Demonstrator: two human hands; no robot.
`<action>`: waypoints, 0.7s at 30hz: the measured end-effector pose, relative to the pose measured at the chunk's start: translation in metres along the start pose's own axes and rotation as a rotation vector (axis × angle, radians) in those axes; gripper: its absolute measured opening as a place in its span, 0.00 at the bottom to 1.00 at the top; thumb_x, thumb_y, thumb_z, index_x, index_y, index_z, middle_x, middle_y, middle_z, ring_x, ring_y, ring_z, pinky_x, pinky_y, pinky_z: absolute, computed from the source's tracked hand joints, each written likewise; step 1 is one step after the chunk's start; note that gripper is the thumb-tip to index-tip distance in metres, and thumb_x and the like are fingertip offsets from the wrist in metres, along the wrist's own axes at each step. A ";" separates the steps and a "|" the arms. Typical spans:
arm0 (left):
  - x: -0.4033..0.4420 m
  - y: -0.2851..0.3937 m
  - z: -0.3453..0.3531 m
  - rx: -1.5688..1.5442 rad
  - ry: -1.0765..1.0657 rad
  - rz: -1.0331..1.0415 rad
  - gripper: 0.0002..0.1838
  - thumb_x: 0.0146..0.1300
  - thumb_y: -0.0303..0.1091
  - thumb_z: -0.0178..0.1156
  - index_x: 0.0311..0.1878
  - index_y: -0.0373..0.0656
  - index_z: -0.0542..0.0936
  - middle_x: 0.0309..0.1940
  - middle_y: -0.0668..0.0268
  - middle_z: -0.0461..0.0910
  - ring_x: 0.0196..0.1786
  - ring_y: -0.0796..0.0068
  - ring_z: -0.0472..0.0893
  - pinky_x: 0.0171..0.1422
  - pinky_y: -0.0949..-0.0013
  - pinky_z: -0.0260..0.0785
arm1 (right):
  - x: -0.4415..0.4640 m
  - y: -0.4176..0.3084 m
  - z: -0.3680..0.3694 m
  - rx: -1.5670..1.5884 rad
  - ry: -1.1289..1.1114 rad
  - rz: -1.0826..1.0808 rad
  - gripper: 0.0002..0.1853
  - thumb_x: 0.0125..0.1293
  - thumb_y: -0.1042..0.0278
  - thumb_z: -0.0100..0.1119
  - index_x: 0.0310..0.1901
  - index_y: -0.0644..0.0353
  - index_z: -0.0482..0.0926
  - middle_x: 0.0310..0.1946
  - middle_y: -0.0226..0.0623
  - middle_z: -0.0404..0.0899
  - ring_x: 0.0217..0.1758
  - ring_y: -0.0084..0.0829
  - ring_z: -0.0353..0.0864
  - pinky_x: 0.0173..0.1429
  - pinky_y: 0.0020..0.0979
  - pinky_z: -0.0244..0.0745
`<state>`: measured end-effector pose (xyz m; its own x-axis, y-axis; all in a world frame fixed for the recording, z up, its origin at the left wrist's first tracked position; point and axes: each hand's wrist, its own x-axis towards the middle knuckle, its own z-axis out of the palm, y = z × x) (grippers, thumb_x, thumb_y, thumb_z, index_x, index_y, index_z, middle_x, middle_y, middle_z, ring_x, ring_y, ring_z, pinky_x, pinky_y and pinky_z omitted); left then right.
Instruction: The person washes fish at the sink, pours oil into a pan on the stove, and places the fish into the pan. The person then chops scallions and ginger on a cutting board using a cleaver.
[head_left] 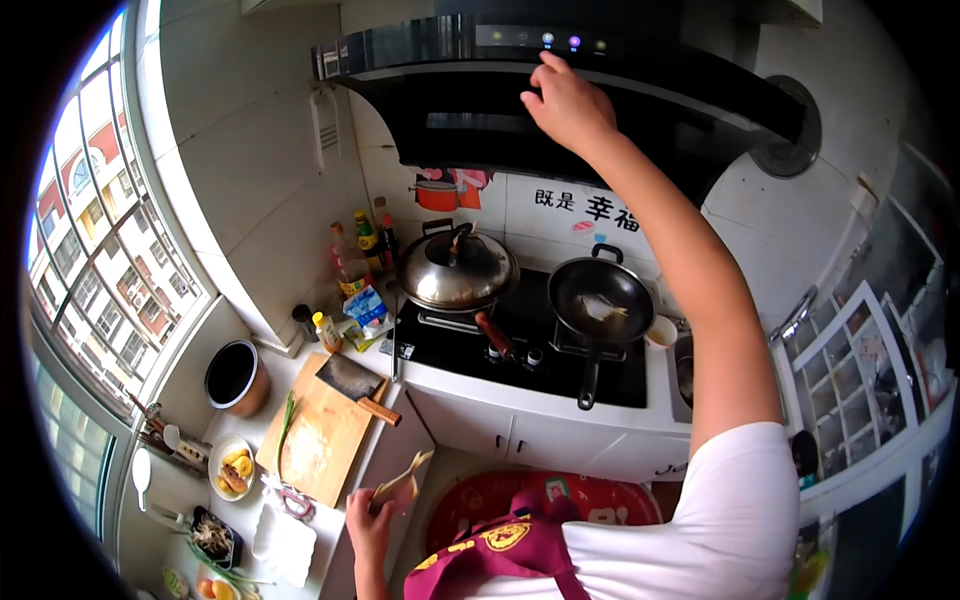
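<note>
My right hand (572,105) is raised to the range hood (450,55). Its index finger points up near the lit buttons (562,42), thumb apart, nothing held; whether it touches the panel I cannot tell. Low at my side, my left hand (368,525) is closed around a fish (405,478), whose tail sticks up and to the right. A black frying pan (570,290) stands on the right burner of the stove (440,350), with a pale fish (603,307) lying in it. A lidded steel wok (458,270) occupies the left burner.
Left of the stove, a cleaver (350,378) and a green onion (287,425) lie on a wooden cutting board (325,445). Nearby are a dark-lined pot (250,390), a plate with food (222,485), a white tray (285,545) and several bottles (365,235).
</note>
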<state>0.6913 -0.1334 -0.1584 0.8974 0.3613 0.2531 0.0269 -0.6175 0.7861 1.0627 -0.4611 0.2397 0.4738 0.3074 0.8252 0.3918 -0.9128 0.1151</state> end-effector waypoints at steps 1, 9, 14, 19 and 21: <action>0.010 0.013 0.005 -0.033 -0.035 0.026 0.14 0.46 0.26 0.67 0.37 0.38 0.74 0.30 0.57 0.74 0.36 0.55 0.74 0.41 0.61 0.67 | -0.023 -0.017 -0.002 0.178 -0.067 -0.091 0.16 0.63 0.55 0.55 0.41 0.60 0.77 0.56 0.38 0.72 0.41 0.40 0.82 0.39 0.37 0.78; 0.064 0.109 0.076 -0.255 -0.389 0.169 0.15 0.51 0.29 0.69 0.39 0.37 0.75 0.32 0.57 0.74 0.34 0.62 0.76 0.40 0.66 0.69 | -0.291 -0.078 -0.032 0.649 -0.800 -0.459 0.14 0.58 0.53 0.62 0.38 0.55 0.82 0.48 0.30 0.78 0.58 0.34 0.70 0.58 0.38 0.68; 0.067 0.154 0.123 -0.326 -0.561 0.172 0.14 0.52 0.29 0.68 0.39 0.36 0.75 0.34 0.58 0.75 0.35 0.64 0.76 0.42 0.68 0.69 | -0.330 -0.030 -0.056 0.662 -0.780 -0.187 0.09 0.57 0.58 0.63 0.32 0.54 0.82 0.37 0.26 0.80 0.52 0.31 0.73 0.55 0.37 0.68; 0.060 0.172 0.175 -0.478 -0.680 0.108 0.15 0.54 0.30 0.69 0.41 0.36 0.75 0.34 0.60 0.77 0.35 0.71 0.75 0.43 0.70 0.69 | -0.342 0.001 -0.070 0.539 -0.776 -0.056 0.08 0.58 0.60 0.61 0.31 0.53 0.83 0.35 0.24 0.80 0.50 0.31 0.73 0.54 0.36 0.67; 0.054 0.180 0.191 -0.475 -0.700 0.096 0.15 0.54 0.31 0.69 0.40 0.36 0.75 0.33 0.61 0.76 0.35 0.71 0.75 0.43 0.70 0.68 | -0.349 0.016 -0.068 0.521 -0.789 -0.107 0.08 0.58 0.59 0.62 0.31 0.54 0.83 0.36 0.24 0.80 0.50 0.31 0.73 0.54 0.36 0.67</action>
<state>0.8287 -0.3579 -0.1109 0.9561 -0.2892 0.0466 -0.1104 -0.2084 0.9718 0.8501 -0.6007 -0.0089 0.7361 0.6492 0.1913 0.6762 -0.6930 -0.2500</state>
